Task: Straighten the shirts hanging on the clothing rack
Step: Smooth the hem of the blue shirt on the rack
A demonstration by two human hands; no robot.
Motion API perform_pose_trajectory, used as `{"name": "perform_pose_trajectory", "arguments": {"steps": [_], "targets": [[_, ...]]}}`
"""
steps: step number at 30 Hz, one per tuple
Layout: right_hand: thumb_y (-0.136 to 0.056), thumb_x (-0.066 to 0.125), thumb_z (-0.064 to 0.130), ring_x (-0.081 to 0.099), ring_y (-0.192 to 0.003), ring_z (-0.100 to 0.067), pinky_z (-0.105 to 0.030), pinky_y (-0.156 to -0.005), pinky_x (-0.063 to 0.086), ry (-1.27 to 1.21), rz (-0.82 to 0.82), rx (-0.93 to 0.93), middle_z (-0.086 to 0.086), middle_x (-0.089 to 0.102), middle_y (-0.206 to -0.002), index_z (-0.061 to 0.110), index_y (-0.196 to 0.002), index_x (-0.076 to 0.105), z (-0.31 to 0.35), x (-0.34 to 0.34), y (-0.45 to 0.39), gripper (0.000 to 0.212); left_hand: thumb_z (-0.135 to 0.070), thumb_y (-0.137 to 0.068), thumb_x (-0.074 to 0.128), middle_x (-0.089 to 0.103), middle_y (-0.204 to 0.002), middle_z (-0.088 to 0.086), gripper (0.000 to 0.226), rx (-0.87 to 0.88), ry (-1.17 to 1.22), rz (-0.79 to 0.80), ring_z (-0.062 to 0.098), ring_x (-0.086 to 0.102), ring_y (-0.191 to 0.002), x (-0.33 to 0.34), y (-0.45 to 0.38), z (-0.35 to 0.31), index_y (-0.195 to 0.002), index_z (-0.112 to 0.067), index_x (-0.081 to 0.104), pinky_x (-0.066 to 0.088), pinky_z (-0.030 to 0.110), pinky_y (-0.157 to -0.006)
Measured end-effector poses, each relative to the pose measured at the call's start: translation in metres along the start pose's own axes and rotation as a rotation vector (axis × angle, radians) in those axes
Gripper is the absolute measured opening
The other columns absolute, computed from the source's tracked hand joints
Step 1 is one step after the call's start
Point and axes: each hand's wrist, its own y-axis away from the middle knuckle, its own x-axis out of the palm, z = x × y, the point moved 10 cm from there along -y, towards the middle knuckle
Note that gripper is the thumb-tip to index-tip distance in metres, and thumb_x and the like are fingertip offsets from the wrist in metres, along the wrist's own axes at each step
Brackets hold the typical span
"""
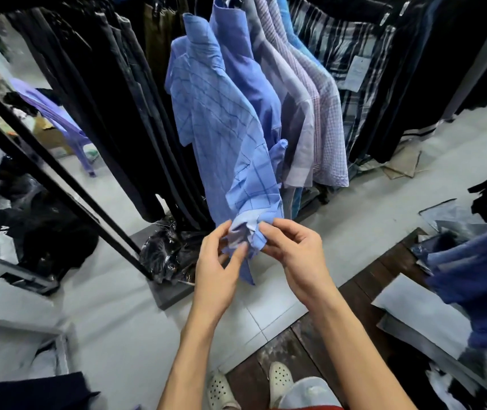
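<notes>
A light blue checked shirt (218, 122) hangs at the front of a row of shirts on the rack. Its lower hem (251, 232) is bunched and twisted into a wad. My left hand (221, 261) pinches the wad from the left with thumb and fingers. From the right, my right hand (292, 247) grips the same bunched hem. Behind it hang a plain blue shirt (251, 72), a grey-lilac shirt (298, 119) and a pink checked shirt (328, 137).
Dark trousers (112, 99) hang to the left. Black rack bars (59, 173) slant down to a grey base (171, 294) with a black plastic bag (165, 250). A purple plastic chair (59, 116) stands far left. Folded blue clothes (478, 267) pile up at right.
</notes>
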Motion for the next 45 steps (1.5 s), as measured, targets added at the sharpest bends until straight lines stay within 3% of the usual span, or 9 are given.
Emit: {"name": "perform_pose_trajectory", "arguments": {"steps": [7, 13, 17, 22, 27, 33, 36, 39, 45], "targets": [[-0.086, 0.076, 0.004, 0.060, -0.071, -0.016, -0.032, -0.074, 0.052, 0.032, -0.051, -0.035, -0.001, 0.067, -0.078, 0.013, -0.086, 0.078, 0.008, -0.015, -0.002, 0.009, -0.008, -0.090, 0.073, 0.068, -0.082, -0.005, 0.011, -0.071, 0.097, -0.040, 0.006, 0.066, -0.075, 0.002, -0.006, -0.001, -0.092, -0.007, 0.061, 0.051, 0.018, -0.070], [-0.084, 0.078, 0.004, 0.070, -0.089, -0.016, -0.028, -0.080, 0.055, 0.100, 0.104, 0.051, -0.011, 0.078, -0.100, 0.008, -0.115, 0.071, -0.013, -0.009, 0.000, 0.032, -0.003, -0.092, 0.066, 0.073, -0.094, 0.018, 0.024, -0.290, 0.477, 0.003, 0.025, 0.071, -0.082, 0.027, 0.009, 0.011, -0.116, -0.002, 0.062, 0.060, 0.034, -0.073], [-0.090, 0.071, 0.002, 0.071, -0.095, -0.018, -0.028, -0.081, 0.056, 0.223, 0.270, 0.099, -0.008, 0.077, -0.106, 0.008, -0.120, 0.071, -0.025, -0.009, 0.005, 0.031, 0.005, -0.093, 0.055, 0.074, -0.110, 0.020, 0.027, -0.328, 0.524, 0.106, 0.024, 0.072, -0.092, 0.033, 0.018, 0.017, -0.118, 0.002, 0.065, 0.060, 0.028, -0.078], [-0.075, 0.083, 0.000, 0.066, -0.085, -0.020, -0.038, -0.093, 0.055, 0.257, 0.310, 0.118, -0.001, 0.067, -0.085, 0.030, -0.122, 0.070, -0.032, -0.019, 0.005, 0.057, 0.002, -0.086, 0.071, 0.072, -0.089, 0.014, 0.010, -0.312, 0.347, -0.014, 0.023, 0.068, -0.084, 0.018, 0.022, 0.029, -0.095, 0.002, 0.067, 0.059, 0.025, -0.073], [-0.080, 0.076, -0.006, 0.052, -0.066, -0.008, -0.031, -0.078, 0.051, 0.366, 0.026, -0.049, 0.007, 0.057, -0.067, 0.018, -0.103, 0.076, -0.017, -0.042, -0.001, 0.033, 0.010, -0.086, 0.063, 0.058, -0.072, 0.003, 0.022, -0.218, 0.174, -0.291, 0.013, 0.062, -0.060, -0.005, 0.024, 0.025, -0.080, -0.010, 0.056, 0.052, 0.022, -0.059], [-0.079, 0.087, 0.020, 0.066, -0.106, 0.000, -0.015, -0.083, 0.053, 0.558, 0.091, 0.058, 0.004, 0.062, -0.123, 0.028, -0.134, 0.055, -0.045, -0.038, 0.004, 0.064, 0.007, -0.089, 0.060, 0.051, -0.069, 0.010, 0.022, -0.124, 0.014, -0.229, 0.014, 0.068, -0.063, 0.005, 0.033, 0.015, -0.089, -0.015, 0.064, 0.055, 0.026, -0.066], [-0.089, 0.073, 0.001, 0.074, -0.087, -0.012, -0.022, -0.077, 0.057, 0.218, 0.088, 0.234, -0.014, 0.076, -0.106, 0.010, -0.123, 0.061, -0.073, -0.029, 0.016, 0.037, 0.008, -0.088, 0.059, 0.051, -0.068, 0.006, 0.031, -0.113, -0.037, -0.246, 0.013, 0.067, -0.061, 0.010, 0.041, 0.018, -0.087, -0.023, 0.061, 0.056, 0.036, -0.069], [-0.087, 0.068, -0.011, 0.070, -0.078, -0.014, -0.024, -0.070, 0.056, 0.242, 0.125, 0.135, -0.019, 0.076, -0.089, -0.005, -0.101, 0.069, -0.066, -0.027, 0.018, 0.015, 0.000, -0.087, 0.062, 0.055, -0.070, 0.002, 0.031, -0.151, -0.134, -0.328, 0.022, 0.069, -0.068, 0.006, 0.053, 0.022, -0.085, -0.029, 0.051, 0.057, 0.046, -0.073], [-0.079, 0.069, 0.002, 0.060, -0.069, -0.009, -0.025, -0.064, 0.048, 0.411, 0.139, -0.020, 0.002, 0.071, -0.071, 0.014, -0.075, 0.072, -0.049, -0.029, 0.019, 0.013, -0.026, -0.078, 0.076, 0.050, -0.106, -0.010, 0.044, 0.093, -0.490, -0.484, 0.008, 0.060, -0.074, 0.003, 0.048, -0.052, -0.114, -0.033, 0.052, 0.045, 0.030, -0.067]]}}
